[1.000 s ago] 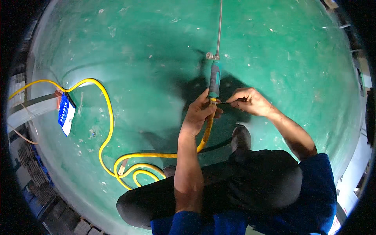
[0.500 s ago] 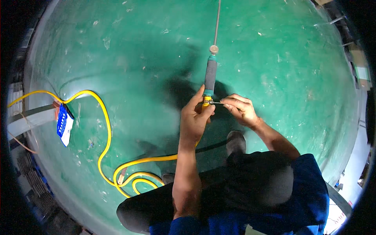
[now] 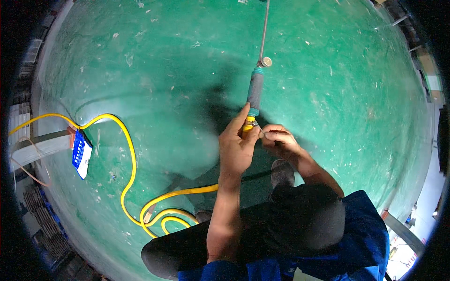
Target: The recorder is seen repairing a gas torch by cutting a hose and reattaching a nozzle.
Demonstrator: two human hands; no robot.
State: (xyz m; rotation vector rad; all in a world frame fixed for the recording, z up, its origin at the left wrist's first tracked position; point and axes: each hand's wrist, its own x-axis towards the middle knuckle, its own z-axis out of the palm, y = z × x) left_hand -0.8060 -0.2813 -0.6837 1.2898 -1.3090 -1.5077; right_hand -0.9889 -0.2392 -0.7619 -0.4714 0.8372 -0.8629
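A gas torch [image 3: 255, 91] with a ribbed grey and teal grip points away from me. Its thin metal tube runs to the top edge, and a round metal knob [image 3: 266, 62] sticks out to the right. The yellow hose [image 3: 248, 127] joins the near end of the grip, where a metal hose clamp [image 3: 254, 123] goes around it. My left hand [image 3: 236, 152] is closed around this joint, thumb beside the clamp. Just to the right, my right hand [image 3: 283, 144] pinches a thin metal tool [image 3: 262, 132] slanting up to the clamp; its working tip is too small to make out.
The yellow hose loops over the green floor [image 3: 164, 93] at left and passes below my left forearm. A blue and white packet [image 3: 82, 154] leans by a grey metal leg [image 3: 42, 145]. My shoe [image 3: 282, 173] is near my right hand.
The thin tool has swung from nearly level to a slant, and my right hand has moved nearer and left. The torch has turned, its knob now facing right.
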